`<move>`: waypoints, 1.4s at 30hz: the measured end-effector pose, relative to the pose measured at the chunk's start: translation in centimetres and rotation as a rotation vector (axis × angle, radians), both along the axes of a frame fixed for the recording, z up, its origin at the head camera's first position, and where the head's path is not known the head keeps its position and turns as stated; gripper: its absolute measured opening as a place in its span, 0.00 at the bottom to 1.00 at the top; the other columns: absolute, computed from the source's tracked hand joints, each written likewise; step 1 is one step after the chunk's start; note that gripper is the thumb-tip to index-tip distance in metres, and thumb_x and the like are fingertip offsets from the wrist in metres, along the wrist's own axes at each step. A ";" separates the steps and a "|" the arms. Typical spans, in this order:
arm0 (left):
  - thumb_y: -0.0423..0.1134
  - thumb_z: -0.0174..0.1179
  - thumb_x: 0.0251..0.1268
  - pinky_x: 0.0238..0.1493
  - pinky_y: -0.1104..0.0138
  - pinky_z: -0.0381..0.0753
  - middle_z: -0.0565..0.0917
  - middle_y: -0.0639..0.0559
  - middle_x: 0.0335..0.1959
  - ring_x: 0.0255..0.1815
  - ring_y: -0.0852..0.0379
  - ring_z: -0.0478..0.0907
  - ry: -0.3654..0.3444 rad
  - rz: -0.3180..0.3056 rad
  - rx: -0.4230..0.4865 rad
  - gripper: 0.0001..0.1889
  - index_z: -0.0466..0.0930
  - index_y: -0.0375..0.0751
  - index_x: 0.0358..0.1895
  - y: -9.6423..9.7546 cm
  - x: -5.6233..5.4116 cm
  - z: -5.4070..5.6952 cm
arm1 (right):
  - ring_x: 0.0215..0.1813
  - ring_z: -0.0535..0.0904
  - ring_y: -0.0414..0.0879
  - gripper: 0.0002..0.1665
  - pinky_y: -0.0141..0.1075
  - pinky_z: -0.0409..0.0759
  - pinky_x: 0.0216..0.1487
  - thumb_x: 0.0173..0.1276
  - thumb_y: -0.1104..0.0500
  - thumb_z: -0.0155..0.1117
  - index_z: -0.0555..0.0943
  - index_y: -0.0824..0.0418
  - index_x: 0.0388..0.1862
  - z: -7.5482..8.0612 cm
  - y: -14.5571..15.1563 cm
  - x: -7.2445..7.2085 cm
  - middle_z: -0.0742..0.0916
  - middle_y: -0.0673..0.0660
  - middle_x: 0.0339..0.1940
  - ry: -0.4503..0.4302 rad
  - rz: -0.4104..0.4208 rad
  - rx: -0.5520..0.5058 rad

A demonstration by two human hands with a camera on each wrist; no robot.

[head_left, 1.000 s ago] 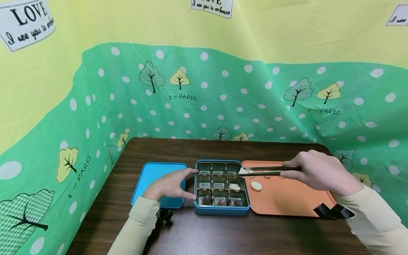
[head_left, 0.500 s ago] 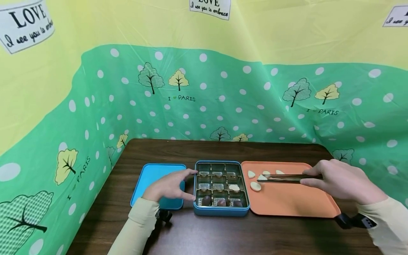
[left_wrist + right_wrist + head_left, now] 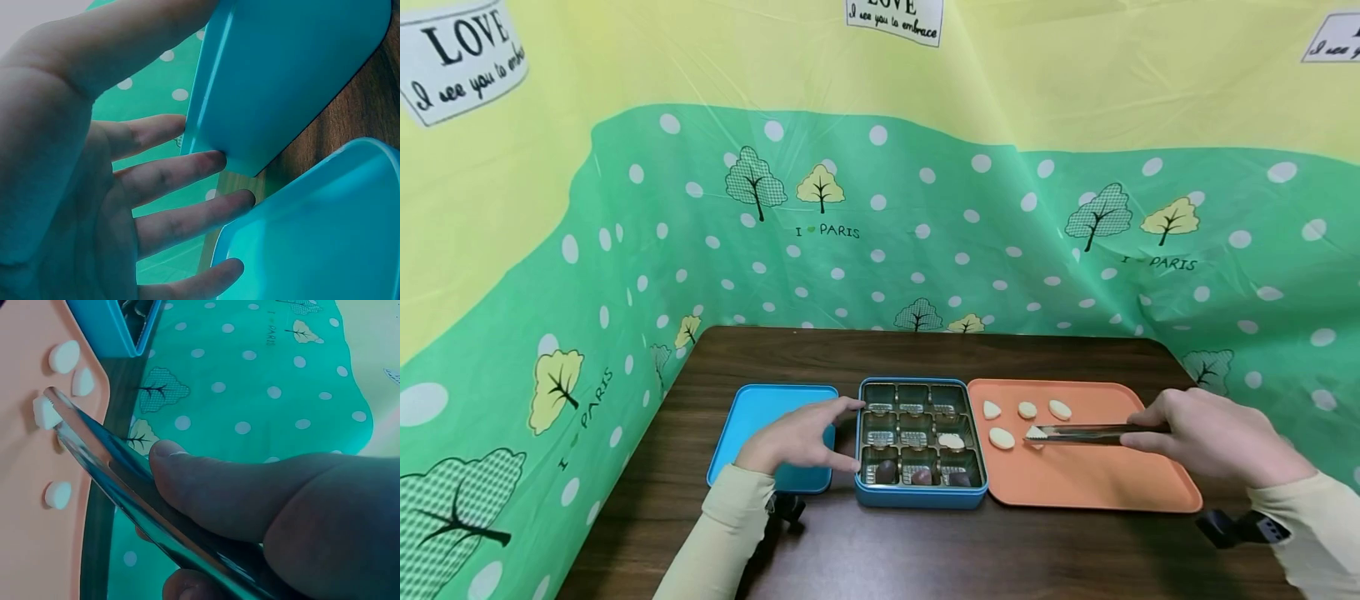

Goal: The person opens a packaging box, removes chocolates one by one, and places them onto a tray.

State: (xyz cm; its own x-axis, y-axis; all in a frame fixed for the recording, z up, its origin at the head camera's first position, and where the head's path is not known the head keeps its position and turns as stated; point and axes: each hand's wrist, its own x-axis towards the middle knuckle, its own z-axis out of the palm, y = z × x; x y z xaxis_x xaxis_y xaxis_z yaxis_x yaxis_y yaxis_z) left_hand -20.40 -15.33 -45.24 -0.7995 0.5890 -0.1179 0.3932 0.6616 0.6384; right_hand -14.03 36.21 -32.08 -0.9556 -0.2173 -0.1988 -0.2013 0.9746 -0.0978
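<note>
My left hand (image 3: 797, 437) rests at the left side of the blue tin box (image 3: 921, 497), thumb and fingers spread and nearly straight. In the left wrist view its fingertips lie along the box wall (image 3: 281, 69). Dark chocolates (image 3: 922, 476) sit in the box's front row, and one white piece (image 3: 951, 441) lies in the right middle compartment. Over the orange tray (image 3: 1097, 475), my right hand (image 3: 1217, 433) pinches metal tongs (image 3: 1093, 434) between thumb and fingers. The tong tips are at a white piece (image 3: 45, 412), close over the tray.
Several other white pieces lie on the tray, among them an oval one (image 3: 1002, 438) near the box. The blue lid (image 3: 782, 408) lies left of the box, partly under my left hand. Behind the brown table (image 3: 820, 350) hangs a green and yellow curtain (image 3: 917, 200).
My right hand and the tongs have moved right and toward me, away from the box's right edge. The white piece at the tong tips has shifted with them. My left hand stays put.
</note>
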 end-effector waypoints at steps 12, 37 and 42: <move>0.61 0.76 0.59 0.66 0.42 0.76 0.70 0.47 0.78 0.71 0.41 0.74 -0.001 -0.001 -0.003 0.51 0.62 0.50 0.82 0.1 0.0 -0.1 | 0.41 0.83 0.41 0.22 0.46 0.75 0.28 0.68 0.34 0.71 0.94 0.46 0.47 -0.4 0.4 -0.3 0.92 0.47 0.42 -0.012 -0.019 0.001; 0.60 0.77 0.58 0.67 0.42 0.76 0.70 0.48 0.78 0.71 0.41 0.74 -0.011 0.000 0.005 0.50 0.63 0.50 0.82 0.1 0.0 0.0 | 0.30 0.75 0.41 0.31 0.40 0.69 0.24 0.70 0.31 0.66 0.92 0.53 0.53 1.7 -0.9 0.5 0.90 0.47 0.32 0.022 -0.024 -0.002; 0.60 0.77 0.59 0.67 0.42 0.76 0.70 0.48 0.78 0.71 0.42 0.74 -0.007 0.001 0.000 0.50 0.63 0.51 0.82 0.0 0.0 0.1 | 0.35 0.83 0.41 0.38 0.41 0.75 0.27 0.68 0.28 0.66 0.91 0.58 0.56 2.5 -1.9 0.5 0.93 0.58 0.47 0.071 0.015 0.018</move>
State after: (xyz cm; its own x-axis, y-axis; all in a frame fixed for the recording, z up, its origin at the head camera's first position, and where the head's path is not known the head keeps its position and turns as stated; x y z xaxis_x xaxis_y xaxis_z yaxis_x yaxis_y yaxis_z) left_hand -20.40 -15.28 -45.14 -0.7990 0.5885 -0.1236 0.3881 0.6617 0.6415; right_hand -13.53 34.32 -29.54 -0.9641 -0.2286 -0.1348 -0.2215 0.9729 -0.0658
